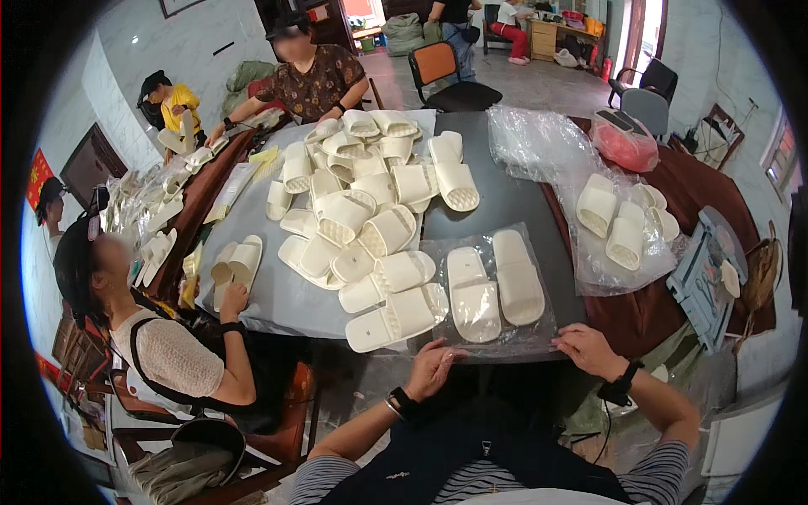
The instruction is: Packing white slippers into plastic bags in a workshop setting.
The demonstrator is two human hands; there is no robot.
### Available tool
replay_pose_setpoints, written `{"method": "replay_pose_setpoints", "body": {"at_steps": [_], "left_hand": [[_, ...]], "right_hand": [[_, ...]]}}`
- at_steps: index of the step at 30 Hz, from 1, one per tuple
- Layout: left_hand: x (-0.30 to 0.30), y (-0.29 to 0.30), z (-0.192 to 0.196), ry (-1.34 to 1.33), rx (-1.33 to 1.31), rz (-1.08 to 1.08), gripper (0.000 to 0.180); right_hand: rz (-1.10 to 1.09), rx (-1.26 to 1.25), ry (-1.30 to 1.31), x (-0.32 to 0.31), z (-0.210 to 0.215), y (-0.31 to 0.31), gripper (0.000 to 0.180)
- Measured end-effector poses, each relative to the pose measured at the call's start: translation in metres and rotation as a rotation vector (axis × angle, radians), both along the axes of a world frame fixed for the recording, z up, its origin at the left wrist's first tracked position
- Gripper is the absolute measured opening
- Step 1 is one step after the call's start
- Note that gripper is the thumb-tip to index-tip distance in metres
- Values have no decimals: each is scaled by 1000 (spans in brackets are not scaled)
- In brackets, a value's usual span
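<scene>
A pair of cream slippers (519,290) lies flat inside a clear plastic bag (539,332) at the table's near edge. My left hand (431,369) is closed on the bag's near left corner, fingers pinched together. At the near right corner, my right hand (592,350) pinches the bag's edge between thumb and fingers. Just left of the bag, another cream slipper (400,316) lies with its side touching or overlapping the plastic. Beyond it spreads a heap of loose cream slippers (362,181).
Bagged slippers (624,236) and bubble wrap (539,139) lie to the right, near a pink bag (624,143). A blue plastic crate (709,278) stands at far right. A co-worker (160,328) at left holds slippers; another (307,84) works across the table (497,202).
</scene>
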State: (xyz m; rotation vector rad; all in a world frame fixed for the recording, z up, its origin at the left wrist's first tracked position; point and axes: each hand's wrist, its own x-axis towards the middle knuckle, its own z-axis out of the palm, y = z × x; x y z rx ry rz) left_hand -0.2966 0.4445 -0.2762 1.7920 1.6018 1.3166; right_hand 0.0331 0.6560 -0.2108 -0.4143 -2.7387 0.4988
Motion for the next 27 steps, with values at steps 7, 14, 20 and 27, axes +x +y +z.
{"method": "replay_pose_setpoints", "body": {"at_steps": [7, 14, 20, 27], "left_hand": [[12, 19, 3, -509, -321, 354, 38], [6, 34, 8, -268, -379, 453, 39], [3, 37, 3, -120, -348, 429, 37], [-5, 35, 18, -345, -449, 334, 41]], "right_hand": [[-569, -823, 45, -26, -9, 1, 29], [-672, -253, 36, -62, 3, 6, 34], [-356, 205, 150, -133, 15, -29, 55], [-301, 247, 52, -150, 1, -28, 52]]}}
